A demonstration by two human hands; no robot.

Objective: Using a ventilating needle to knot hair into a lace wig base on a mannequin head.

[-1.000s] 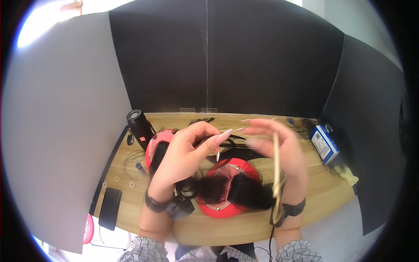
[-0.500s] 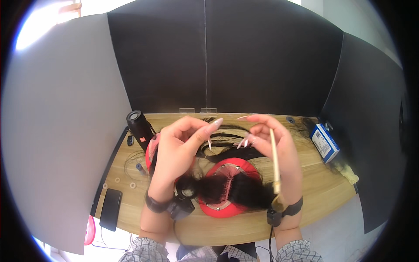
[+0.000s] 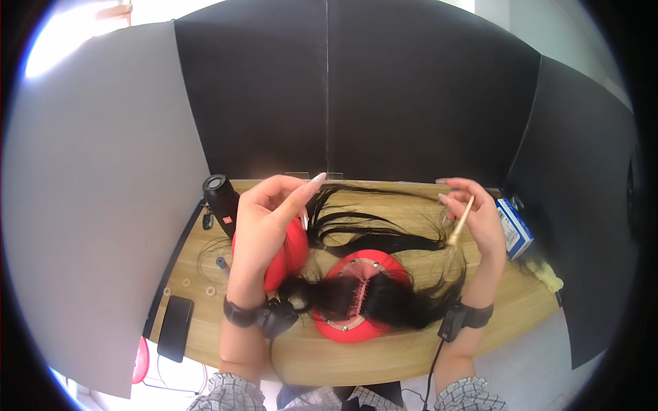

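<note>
A red dome-shaped wig block (image 3: pixel 360 322) sits on the wooden table (image 3: pixel 384 353), with long black hair (image 3: pixel 373 236) pinned to it and spread toward the back. My left hand (image 3: pixel 264 222) is raised above a second red dome (image 3: pixel 291 253), fingers pinched on a few strands of the hair. My right hand (image 3: pixel 473 216) hovers to the right of the hair and grips a thin wooden-handled tool (image 3: pixel 460 220). Both wrists wear black bands.
A black cylindrical device (image 3: pixel 219 195) lies at the table's back left. A black phone (image 3: pixel 175 327) rests near the left front edge, with small rings beside it. A blue and white box (image 3: pixel 513 226) sits at the right. Dark and grey partition panels surround the table.
My hands have moved apart: the left went left, the right swung out to the right with the tool, now tilted. The hair strands are drawn out between them.
</note>
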